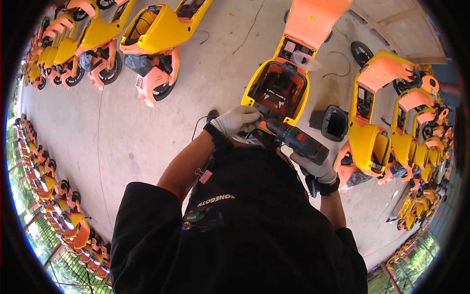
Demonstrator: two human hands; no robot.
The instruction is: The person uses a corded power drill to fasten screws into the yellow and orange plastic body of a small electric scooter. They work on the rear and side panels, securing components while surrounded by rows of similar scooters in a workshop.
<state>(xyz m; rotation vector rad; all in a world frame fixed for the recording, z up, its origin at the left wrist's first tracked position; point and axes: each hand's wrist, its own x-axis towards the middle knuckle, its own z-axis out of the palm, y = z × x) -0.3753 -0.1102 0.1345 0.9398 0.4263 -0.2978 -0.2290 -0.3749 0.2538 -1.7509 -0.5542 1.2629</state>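
Observation:
A cordless drill (pixel 295 138) with a dark body and a red patch lies in my right hand (pixel 316 167), which wears a pale glove and is closed round its grip. The drill's front end points left, toward my left hand (pixel 238 119). That hand, gloved too, has its fingertips pinched together beside the drill tip; whatever they hold is too small to make out. Both hands are at the near end of a yellow and orange scooter (pixel 304 93). Its open rear compartment (pixel 278 88) shows a dark cavity with metal brackets inside.
On the floor just right of the scooter stands a black plastic bin-like liner (pixel 337 122). A clear plastic bag (pixel 306 61) lies on the scooter's middle. Rows of similar scooters (pixel 159 36) line the left and right (pixel 368 142). Thin cables (pixel 338 63) trail across the concrete floor (pixel 147 147).

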